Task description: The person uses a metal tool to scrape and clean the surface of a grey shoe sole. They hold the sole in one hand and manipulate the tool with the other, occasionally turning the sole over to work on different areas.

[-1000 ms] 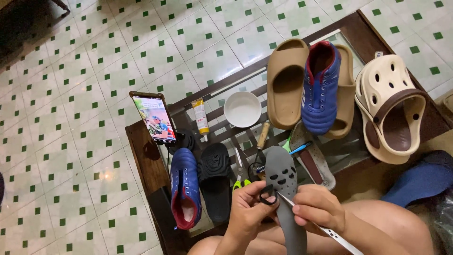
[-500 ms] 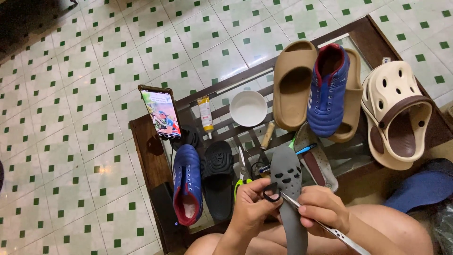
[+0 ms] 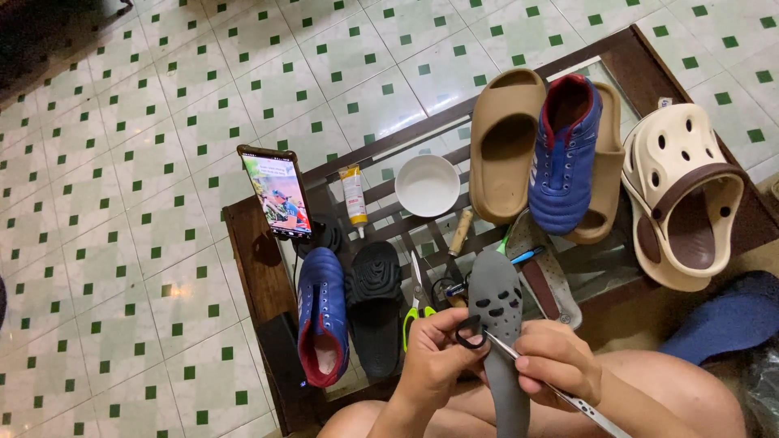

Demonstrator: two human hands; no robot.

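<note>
Crowding the table (image 3: 247,243), 6 shoes, bowl (image 3: 428,185) and phone (image 3: 277,193) surround hands gripping grey sole (image 3: 497,324).

A low wood-framed glass table (image 3: 251,259) on green-dotted tile floor (image 3: 122,122) carries 2 tan slides (image 3: 503,138), 2 blue shoes (image 3: 322,324), a black sandal (image 3: 375,304), a cream clog (image 3: 682,203), a white bowl (image 3: 428,185), a glue tube (image 3: 354,195), scissors (image 3: 417,300) and a propped phone (image 3: 276,193).
</note>
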